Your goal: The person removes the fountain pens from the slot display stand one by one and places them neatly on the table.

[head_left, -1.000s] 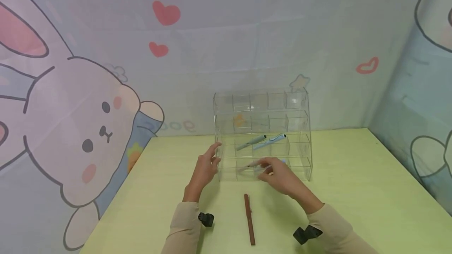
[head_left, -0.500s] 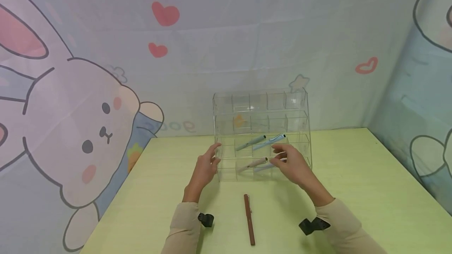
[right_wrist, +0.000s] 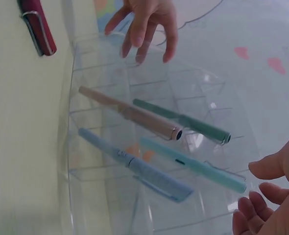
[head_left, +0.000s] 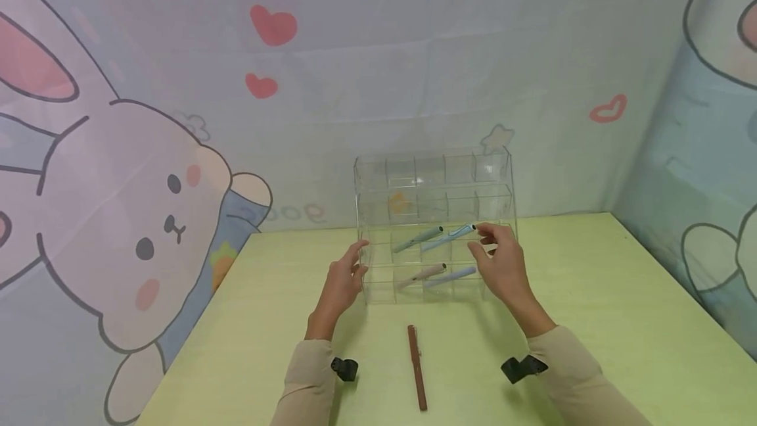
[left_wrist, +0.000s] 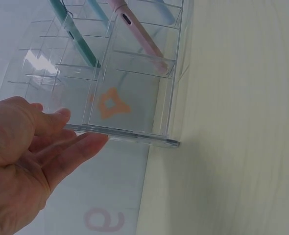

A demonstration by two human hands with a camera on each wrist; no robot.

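Observation:
A clear acrylic pen rack point(head_left: 437, 190) with stepped compartments stands on the table. My left hand point(head_left: 343, 283) holds its left side panel, thumb on one side and fingers on the other in the left wrist view. My right hand point(head_left: 503, 263) is at the right, fingers bent and apart, fingertips beside the capped end of a light blue pen point(head_left: 449, 238); whether they touch it is unclear. A green pen point(head_left: 418, 240) leans left of it in the same tier. In the lowest tier lean a pale pink pen point(head_left: 423, 274) and a lavender-blue pen point(head_left: 452, 277).
A dark red pen point(head_left: 416, 368) with a clip lies on the pale yellow-green table point(head_left: 591, 294) in front of the rack. Behind the rack hangs a cartoon-printed cloth point(head_left: 367, 97). Black wrist cameras point(head_left: 523, 369) sit on both sleeves.
My right hand has left the lavender-blue pen in the lowest tier and moved up and right to the light blue pen's end. The left hand stays at the rack's side.

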